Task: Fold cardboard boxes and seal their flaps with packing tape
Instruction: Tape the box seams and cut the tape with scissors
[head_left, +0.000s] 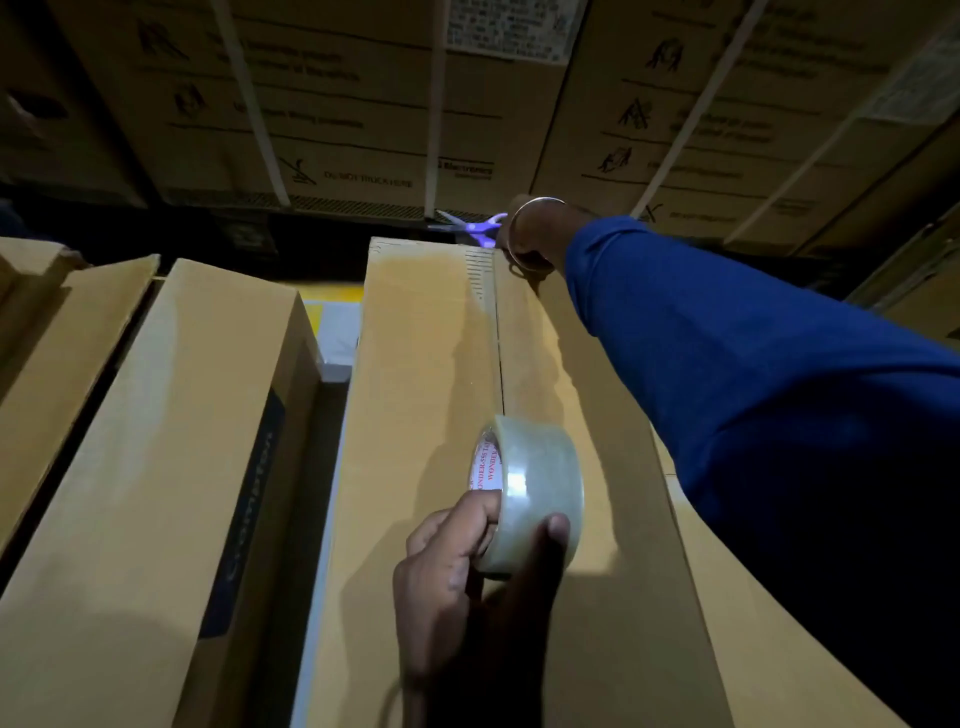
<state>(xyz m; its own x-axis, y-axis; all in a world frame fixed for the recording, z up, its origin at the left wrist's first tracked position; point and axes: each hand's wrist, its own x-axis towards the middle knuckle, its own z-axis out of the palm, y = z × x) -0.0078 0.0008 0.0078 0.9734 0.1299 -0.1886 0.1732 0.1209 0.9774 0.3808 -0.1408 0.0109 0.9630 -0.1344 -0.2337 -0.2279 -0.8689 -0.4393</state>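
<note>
Gripping the tape roll (527, 493) above the long box (415, 467), the left hand (457, 577) waits; right hand (524, 236) holds purple scissors (475, 226) at the far edge. Centre seam looks taped; cutting remains.

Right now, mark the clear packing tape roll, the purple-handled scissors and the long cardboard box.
clear packing tape roll (535, 488): head view, outer band.
purple-handled scissors (485, 226): head view, handle.
long cardboard box (415, 364): head view, left top flap.
</note>
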